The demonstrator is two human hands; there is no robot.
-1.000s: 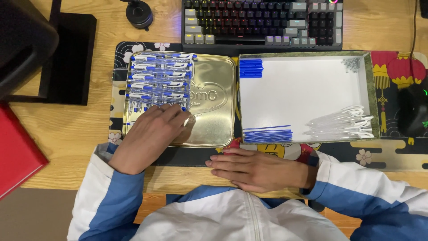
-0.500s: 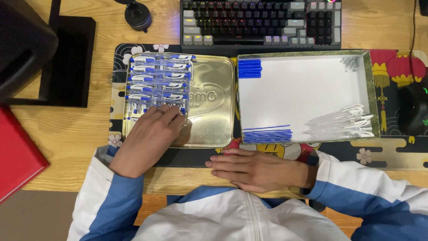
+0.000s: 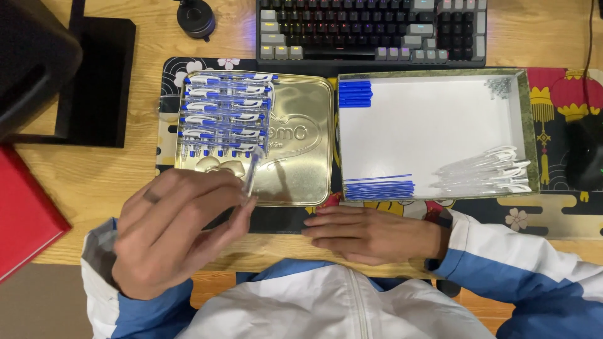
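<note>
My left hand [image 3: 173,229] is raised over the near-left corner of a gold tin lid [image 3: 301,166] and grips one clear pen [image 3: 251,176], which tilts upward toward the tin. A stack of assembled blue-and-white pens [image 3: 226,116] fills the lid's left half. My right hand [image 3: 370,233] lies flat, palm down, on the desk edge just below the white box [image 3: 440,125]. That box holds blue caps [image 3: 355,94], thin blue refills [image 3: 380,188] and clear pen barrels [image 3: 487,176].
A keyboard [image 3: 370,31] runs along the back. A black monitor stand [image 3: 81,81] sits at the left with a red folder [image 3: 25,216] below it. A dark mouse [image 3: 585,160] rests at the right on the patterned desk mat [image 3: 559,207].
My left hand has lifted off the pen stack and drawn back toward me with one clear pen in its fingers. My right hand has stayed put.
</note>
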